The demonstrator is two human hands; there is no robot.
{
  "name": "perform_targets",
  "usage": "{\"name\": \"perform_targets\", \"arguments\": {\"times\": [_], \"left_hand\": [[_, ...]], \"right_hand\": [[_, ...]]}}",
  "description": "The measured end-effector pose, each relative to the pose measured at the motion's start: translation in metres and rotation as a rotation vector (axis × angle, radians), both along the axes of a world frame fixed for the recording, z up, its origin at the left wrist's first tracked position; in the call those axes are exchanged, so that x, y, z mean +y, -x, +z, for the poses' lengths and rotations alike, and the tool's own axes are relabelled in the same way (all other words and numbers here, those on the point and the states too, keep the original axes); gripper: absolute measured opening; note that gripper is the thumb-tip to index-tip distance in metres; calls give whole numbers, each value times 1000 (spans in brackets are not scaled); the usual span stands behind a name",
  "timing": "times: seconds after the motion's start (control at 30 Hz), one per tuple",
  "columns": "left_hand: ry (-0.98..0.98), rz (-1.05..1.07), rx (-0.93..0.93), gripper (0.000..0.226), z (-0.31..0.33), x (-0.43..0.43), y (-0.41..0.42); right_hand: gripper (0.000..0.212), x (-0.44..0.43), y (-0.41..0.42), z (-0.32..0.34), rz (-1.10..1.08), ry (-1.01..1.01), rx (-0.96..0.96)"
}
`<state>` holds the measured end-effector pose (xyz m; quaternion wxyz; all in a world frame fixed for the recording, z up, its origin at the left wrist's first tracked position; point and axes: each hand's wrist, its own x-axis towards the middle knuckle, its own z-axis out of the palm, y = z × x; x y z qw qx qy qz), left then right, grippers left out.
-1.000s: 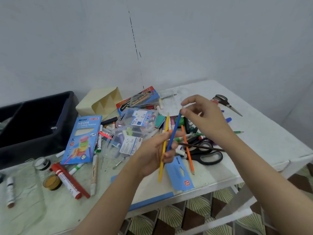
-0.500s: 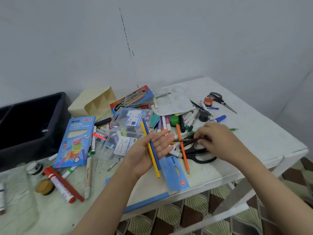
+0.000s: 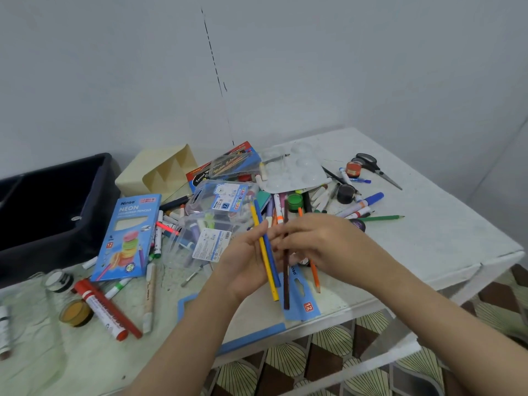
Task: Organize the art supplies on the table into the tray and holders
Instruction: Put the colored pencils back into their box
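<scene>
Dark navy walls marked the tray (image 3: 94, 212) at the far left of the white table (image 3: 443, 238). Just right of it sat the cream holder (image 3: 134, 178), its divided openings showing. In front of these lay a blue box of neon coloured pencils (image 3: 128, 238), a fat red marker (image 3: 105, 312) and an ochre paint pot (image 3: 75, 312). A clear plastic colour-pen case (image 3: 223, 201) rested in the middle of the heap.

The left hand (image 3: 245, 264) hovered palm up near the table's front edge, fingers straight and loosely together. A yellow pencil (image 3: 263, 252) and a blue pencil (image 3: 270, 252) lay side by side along those fingers and across the palm. Both stuck out beyond the fingertips at the far end and past the palm at the near end.

Just right of the blue one ran a brown pencil (image 3: 286, 281), nearly parallel to it. The right hand (image 3: 323, 244) came over from the right, and its curled fingers (image 3: 288, 232) pinched the brown pencil about midway. The two hands' fingertips met there, and I could not tell whether the brown pencil already touched the left fingers.

Under the right hand an orange pencil (image 3: 315, 277) lay on the table beside a blue cardboard pencil sleeve (image 3: 303, 304). Farther right a green pencil (image 3: 383, 218) lay apart from the heap, and black-handled scissors (image 3: 371, 165) sat near the far edge
</scene>
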<state>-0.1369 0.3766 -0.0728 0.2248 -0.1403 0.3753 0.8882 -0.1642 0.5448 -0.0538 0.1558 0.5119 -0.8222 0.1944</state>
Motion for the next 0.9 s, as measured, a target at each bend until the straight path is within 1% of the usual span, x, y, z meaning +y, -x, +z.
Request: {"name": "perform_targets", "arguments": {"times": [0.07,0.1,0.2,0.23,0.27,0.33,0.4,0.43,0.5,0.57,0.6,0.67,0.73,0.83,0.87,0.9], "left_hand": [[-60,52,-3,43,0,1,2],[-68,93,-7,42,-1,1,3],[-73,202,-19,27,1,-2,3],[-86,215,-21,22,2,-3,2],[-89,230,-26,18,3,-5,2],[-88,275,-35,17,2,-8,1],[-99,295,-37,23,1,-9,1],[-100,292,-34,25,1,-9,1],[-82,284,-22,28,2,-8,1],[-61,275,-8,29,3,-8,1],[-53,271,-6,30,3,-8,1],[-41,260,-2,30,4,-8,0],[-32,261,-1,31,5,-10,0],[-6,273,3,32,4,-13,0],[5,273,9,32,4,-13,0],[17,268,16,32,3,-13,0]], "right_hand": [[23,-5,-1,-5,21,-9,15],[22,-4,-2,-7,-3,29,5],[24,2,-12,-13,-160,207,-86],[21,4,-15,-14,-244,226,-113],[17,6,-18,-16,-336,207,-148],[12,10,-22,-23,-480,57,-253],[22,13,-27,-30,-552,-96,-373],[25,14,-30,-33,-573,-120,-432],[24,14,-30,-34,-609,-73,-533],[20,15,-26,-33,-641,17,-645],[17,17,-23,-32,-663,62,-666],[13,22,-18,-26,-704,203,-637],[11,26,-13,-13,-690,459,-590],[9,30,-6,12,-558,860,-578],[8,30,-5,21,-510,944,-586],[8,30,-3,28,-464,985,-593]]}}
